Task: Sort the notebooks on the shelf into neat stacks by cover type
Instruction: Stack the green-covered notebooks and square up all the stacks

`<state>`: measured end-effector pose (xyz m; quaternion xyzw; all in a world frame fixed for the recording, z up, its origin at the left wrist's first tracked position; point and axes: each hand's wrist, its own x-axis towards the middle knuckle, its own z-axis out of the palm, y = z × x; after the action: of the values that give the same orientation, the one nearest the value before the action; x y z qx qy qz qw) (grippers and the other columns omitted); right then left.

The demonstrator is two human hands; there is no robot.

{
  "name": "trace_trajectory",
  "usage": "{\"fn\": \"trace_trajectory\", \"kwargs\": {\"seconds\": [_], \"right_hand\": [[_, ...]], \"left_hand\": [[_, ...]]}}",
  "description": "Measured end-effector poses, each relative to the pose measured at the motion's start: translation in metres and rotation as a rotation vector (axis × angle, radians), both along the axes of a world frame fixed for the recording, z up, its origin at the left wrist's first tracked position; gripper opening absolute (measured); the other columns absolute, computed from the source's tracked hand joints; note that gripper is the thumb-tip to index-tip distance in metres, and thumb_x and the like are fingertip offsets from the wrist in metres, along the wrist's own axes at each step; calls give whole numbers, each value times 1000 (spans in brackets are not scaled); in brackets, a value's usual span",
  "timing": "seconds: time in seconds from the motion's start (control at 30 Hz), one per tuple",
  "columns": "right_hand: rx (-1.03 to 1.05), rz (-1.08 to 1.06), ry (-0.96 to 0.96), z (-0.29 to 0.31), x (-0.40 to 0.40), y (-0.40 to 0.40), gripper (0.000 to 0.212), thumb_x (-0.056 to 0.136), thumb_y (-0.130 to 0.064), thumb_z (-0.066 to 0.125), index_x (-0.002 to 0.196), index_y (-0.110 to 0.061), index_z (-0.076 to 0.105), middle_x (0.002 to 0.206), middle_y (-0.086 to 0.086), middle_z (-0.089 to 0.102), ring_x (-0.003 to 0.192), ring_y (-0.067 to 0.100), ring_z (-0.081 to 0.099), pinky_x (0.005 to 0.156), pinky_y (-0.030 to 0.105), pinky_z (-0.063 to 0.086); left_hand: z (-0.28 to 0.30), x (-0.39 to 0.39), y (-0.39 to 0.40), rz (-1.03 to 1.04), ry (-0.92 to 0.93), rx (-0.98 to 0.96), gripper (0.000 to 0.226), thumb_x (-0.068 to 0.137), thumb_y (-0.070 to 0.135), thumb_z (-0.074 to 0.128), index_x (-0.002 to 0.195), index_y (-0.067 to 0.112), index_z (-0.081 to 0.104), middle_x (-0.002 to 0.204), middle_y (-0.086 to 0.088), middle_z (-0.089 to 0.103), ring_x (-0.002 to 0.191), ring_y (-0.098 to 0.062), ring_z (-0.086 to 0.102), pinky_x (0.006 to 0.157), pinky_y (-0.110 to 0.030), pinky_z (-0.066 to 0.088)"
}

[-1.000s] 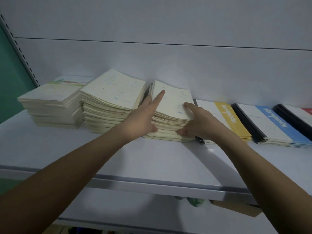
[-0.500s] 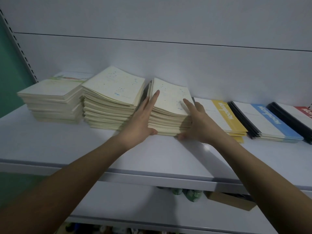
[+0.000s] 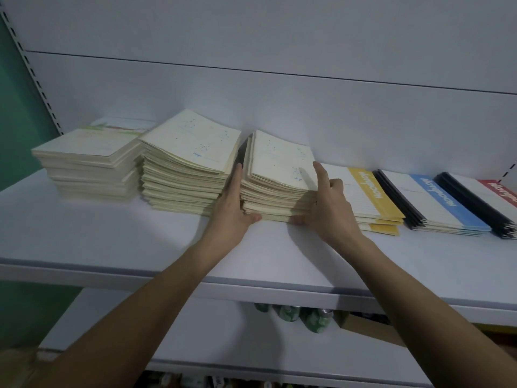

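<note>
A: As viewed from the head camera, a long white metal shelf (image 3: 84,236) is recorded bearing a row of notebook stacks along the back wall. Which stack is being handled?

B: The third pale cream paper-covered stack (image 3: 277,177), counted from the left, is pressed between both hands. A taller cream stack (image 3: 187,163) is noted just beside it on the left; a low yellow-banded stack (image 3: 372,197) touches it on the right.

A: Hand states?

B: The left hand (image 3: 230,208) is laid flat, fingers extended, against the left edge. The right hand (image 3: 330,203) is spread against the right edge, forefinger on the top cover. Nothing is lifted.

A: Step?

B: Squaring is judged under way. Even inward pressure is needed next, as edges remain ragged.
</note>
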<state>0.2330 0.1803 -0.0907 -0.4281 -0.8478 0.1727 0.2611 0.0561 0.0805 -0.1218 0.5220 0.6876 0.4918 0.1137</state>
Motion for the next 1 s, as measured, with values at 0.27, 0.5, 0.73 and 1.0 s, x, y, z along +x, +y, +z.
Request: {"fn": "trace_trajectory", "kwargs": {"seconds": [0.27, 0.5, 0.73, 1.0], "right_hand": [[131, 7, -13, -9, -3, -7, 119, 77, -2, 75, 147, -48, -10, 119, 13, 40, 73, 28, 47, 67, 35, 38], [119, -27, 81, -14, -10, -8, 106, 83, -19, 72, 150, -43, -6, 126, 13, 40, 100, 43, 54, 75, 41, 41], [90, -18, 48, -8, -5, -14, 100, 85, -23, 70, 154, -27, -2, 145, 16, 38, 126, 37, 43, 97, 43, 39], [123, -66, 131, -8, -9, -14, 80, 88, -17, 56, 152, -25, 9, 149, 9, 39, 127, 33, 46, 100, 39, 38]], "left_hand": [[-4, -10, 3, -8, -48, -94, 84, 82, 2, 73, 148, 27, 29, 126, 7, 61, 111, -12, 60, 100, -30, 47], [-4, -6, 11, 84, 34, -11, 85, 82, -4, 71, 150, 22, 29, 115, 5, 60, 102, -12, 58, 93, -23, 44], [-4, -16, 5, -14, -115, -79, 73, 79, 3, 77, 142, 21, 43, 113, 9, 65, 103, -10, 63, 87, -12, 47], [-5, -11, 8, 115, 8, -9, 55, 85, 1, 69, 135, 17, 52, 111, 2, 69, 99, -15, 65, 90, -29, 51]]}}
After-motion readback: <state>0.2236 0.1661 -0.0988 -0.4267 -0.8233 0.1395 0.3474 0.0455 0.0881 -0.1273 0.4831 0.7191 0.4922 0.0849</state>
